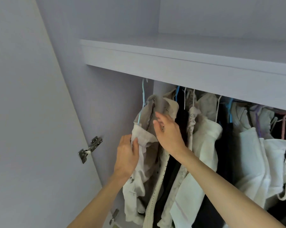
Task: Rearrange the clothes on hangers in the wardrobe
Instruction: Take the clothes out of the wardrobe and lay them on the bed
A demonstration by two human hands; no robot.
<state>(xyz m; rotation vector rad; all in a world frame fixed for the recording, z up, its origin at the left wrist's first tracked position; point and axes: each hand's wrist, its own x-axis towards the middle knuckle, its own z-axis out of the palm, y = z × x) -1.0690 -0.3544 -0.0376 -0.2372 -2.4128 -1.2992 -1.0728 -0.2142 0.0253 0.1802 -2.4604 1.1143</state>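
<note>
1. The beige garment [149, 119] hangs at the far left end of the row of clothes, on a light blue hanger [143, 102] whose hook runs up behind the shelf [172, 63] above.
2. The left hand [127, 155] has a closed grip on the garment's pale lower fold, thumb and fingers pinching the cloth at its left edge.
3. The right hand [167, 129] lies against the garment's upper part just below the collar, fingers straight and loosely spread, so its grip is open and only touching the fabric.
4. Just to the right hangs a cream perforated piece [170, 106], then something dark, then a white jacket [205, 137] and more white clothes [254, 153], all packed close together.
5. Further right, blue, white and pink hangers [284, 122] crowd under the shelf.
6. To the left stands the open wardrobe door [32, 112], with a metal hinge [89, 148] fixed where it meets the side panel, and a second hinge [114, 216] lower down.
</note>
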